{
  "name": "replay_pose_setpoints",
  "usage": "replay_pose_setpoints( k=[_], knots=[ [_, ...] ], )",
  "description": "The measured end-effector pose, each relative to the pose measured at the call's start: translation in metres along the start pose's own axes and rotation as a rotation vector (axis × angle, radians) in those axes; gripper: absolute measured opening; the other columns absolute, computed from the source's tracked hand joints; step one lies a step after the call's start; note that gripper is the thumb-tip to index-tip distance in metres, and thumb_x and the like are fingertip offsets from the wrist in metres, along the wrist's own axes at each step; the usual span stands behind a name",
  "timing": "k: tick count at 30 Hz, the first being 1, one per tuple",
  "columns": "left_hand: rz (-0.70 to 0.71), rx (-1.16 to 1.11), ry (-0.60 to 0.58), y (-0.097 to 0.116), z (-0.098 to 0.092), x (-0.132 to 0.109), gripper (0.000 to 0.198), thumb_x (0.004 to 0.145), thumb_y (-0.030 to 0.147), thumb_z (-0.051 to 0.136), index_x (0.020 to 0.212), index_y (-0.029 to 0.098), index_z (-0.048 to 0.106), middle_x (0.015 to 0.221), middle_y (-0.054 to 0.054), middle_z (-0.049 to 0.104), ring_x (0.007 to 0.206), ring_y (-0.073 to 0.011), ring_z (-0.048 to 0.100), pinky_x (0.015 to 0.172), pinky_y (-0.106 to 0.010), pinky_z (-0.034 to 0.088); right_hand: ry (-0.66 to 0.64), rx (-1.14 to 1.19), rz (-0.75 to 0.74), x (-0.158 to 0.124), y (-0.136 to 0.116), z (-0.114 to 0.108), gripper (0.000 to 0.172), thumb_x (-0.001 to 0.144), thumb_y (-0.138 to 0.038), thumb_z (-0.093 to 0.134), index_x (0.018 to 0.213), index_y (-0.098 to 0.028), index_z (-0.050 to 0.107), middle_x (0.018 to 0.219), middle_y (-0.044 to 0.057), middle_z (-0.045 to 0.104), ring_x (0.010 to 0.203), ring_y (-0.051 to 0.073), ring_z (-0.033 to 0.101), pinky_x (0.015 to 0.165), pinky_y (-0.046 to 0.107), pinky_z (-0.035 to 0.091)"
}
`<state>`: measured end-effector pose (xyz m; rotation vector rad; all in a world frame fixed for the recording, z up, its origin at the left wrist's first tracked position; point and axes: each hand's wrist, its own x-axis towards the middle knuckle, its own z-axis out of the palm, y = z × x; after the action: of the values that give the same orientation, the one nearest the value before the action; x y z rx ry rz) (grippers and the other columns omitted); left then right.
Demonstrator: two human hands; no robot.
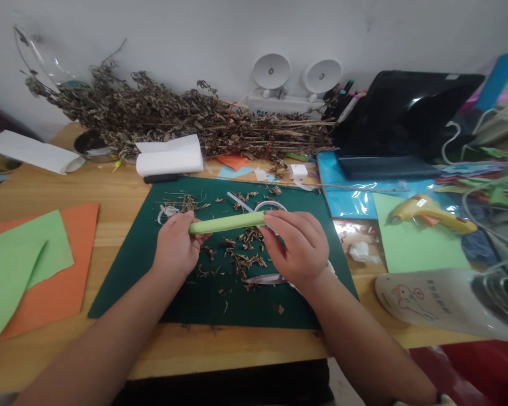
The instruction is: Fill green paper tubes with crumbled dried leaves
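Table (121, 194) of wood, running out beyond the mat (254, 309) on every side. Dried plant bundle (173, 118) behind the mat, brittle-looking; a sleeve or elbow catching a stem could shed more crumbs forward. Bottle (432, 299) lying on its side, right of the mat; being round, it might roll if the right forearm nudges it. Glue gun (423, 213) on a green sheet, also right of the mat; cannot tell whether it is hot, so a stray reach there risks a burn

Left hand (178, 242) over the mat's left half, thumb and fingers pinching one end of the green paper strip (231, 222). Right hand (302, 245) over the mat's right half, fingertips and thumb closed at the other end; pressure cannot be judged. Strip held level above mid-mat, rolled or folded, unclear which; uneven pinching could crease it, a slack end could spring open

Blade (266, 279) on the mat beneath the right hand: dropping that wrist carelessly could nick it. Leaf crumbs (248, 266) scattered mid-mat, liable to stick to anything tacky
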<state>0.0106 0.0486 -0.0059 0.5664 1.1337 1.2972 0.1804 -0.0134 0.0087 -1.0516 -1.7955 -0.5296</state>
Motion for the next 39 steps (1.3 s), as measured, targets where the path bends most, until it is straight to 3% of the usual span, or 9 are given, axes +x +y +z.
replay_pose_setpoints(
  k=[2,8,12,18,22,25,28,33,39],
  knots=[
    [0.060,-0.005,0.001,0.000,0.000,-0.001,0.018,0.067,0.015,0.053,0.053,0.016,0.041,0.048,0.005,0.045,0.038,-0.0059,0.042,0.044,-0.023,0.048,-0.019,-0.021,0.047,0.000,-0.001,0.002,0.037,0.068,-0.015,0.060,0.103,-0.017,0.050,0.084,0.008,0.065,0.071,0.018,0.059,0.062,0.031,0.049],
    [0.106,-0.006,-0.027,-0.001,0.000,-0.001,0.016,0.069,0.019,0.053,0.057,0.016,0.043,0.051,0.005,0.045,0.042,-0.0069,0.047,0.046,-0.023,0.049,-0.034,0.214,0.442,-0.002,-0.005,0.006,0.038,0.075,-0.019,0.051,0.112,-0.023,0.043,0.097,0.005,0.062,0.071,0.013,0.059,0.060,0.028,0.049],
    [0.156,-0.006,-0.048,-0.002,-0.002,0.000,0.016,0.068,0.023,0.056,0.060,0.016,0.045,0.056,0.004,0.047,0.047,-0.0089,0.051,0.051,-0.027,0.052,-0.084,0.329,0.431,-0.002,-0.007,0.005,0.041,0.075,-0.020,0.050,0.115,-0.022,0.042,0.107,0.006,0.058,0.087,0.016,0.058,0.069,0.030,0.050],
    [0.313,0.210,-0.297,-0.002,-0.014,0.002,0.019,0.066,0.032,0.059,0.076,0.017,0.054,0.064,0.002,0.053,0.043,-0.0091,0.052,0.044,-0.025,0.048,-0.070,0.449,0.465,-0.002,-0.006,0.005,0.048,0.073,-0.019,0.053,0.118,-0.024,0.039,0.122,0.008,0.046,0.100,0.020,0.053,0.076,0.035,0.049],
    [0.345,0.547,-0.410,-0.004,-0.023,0.004,0.019,0.068,0.029,0.057,0.082,0.015,0.057,0.047,0.004,0.051,0.038,-0.0086,0.048,0.039,-0.020,0.039,0.127,0.654,0.674,0.001,-0.003,0.006,0.030,0.075,-0.017,0.050,0.104,-0.024,0.049,0.107,0.005,0.056,0.086,0.014,0.058,0.074,0.031,0.050],
    [0.355,0.573,-0.460,-0.004,-0.024,0.007,0.019,0.069,0.029,0.055,0.082,0.015,0.057,0.041,0.006,0.046,0.035,-0.0077,0.043,0.037,-0.019,0.034,0.278,0.809,0.789,0.004,0.001,0.008,0.018,0.074,-0.016,0.053,0.090,-0.023,0.054,0.090,0.000,0.060,0.078,0.011,0.058,0.070,0.026,0.051],
    [0.336,0.643,-0.532,-0.001,-0.020,0.007,0.020,0.067,0.026,0.055,0.083,0.015,0.054,0.044,0.006,0.045,0.037,-0.0075,0.042,0.039,-0.020,0.036,0.359,0.929,0.826,0.004,0.003,0.010,0.018,0.070,-0.013,0.058,0.084,-0.024,0.057,0.086,-0.002,0.061,0.076,0.008,0.058,0.068,0.021,0.051],
    [0.338,0.884,-0.590,0.005,-0.020,0.008,0.024,0.068,0.031,0.053,0.085,0.016,0.050,0.054,0.005,0.048,0.044,-0.0089,0.047,0.044,-0.021,0.039,0.285,1.090,0.842,0.004,0.007,0.009,0.023,0.069,-0.013,0.059,0.088,-0.026,0.060,0.085,-0.003,0.061,0.072,0.007,0.057,0.060,0.016,0.052],
    [0.530,1.244,-0.689,0.006,-0.023,0.011,0.023,0.074,0.035,0.047,0.089,0.019,0.051,0.073,0.000,0.054,0.062,-0.0132,0.052,0.057,-0.026,0.041,0.132,1.159,0.922,0.005,0.008,0.005,0.023,0.067,-0.015,0.062,0.088,-0.025,0.063,0.078,-0.003,0.062,0.067,0.006,0.058,0.061,0.017,0.051]
  ],
)
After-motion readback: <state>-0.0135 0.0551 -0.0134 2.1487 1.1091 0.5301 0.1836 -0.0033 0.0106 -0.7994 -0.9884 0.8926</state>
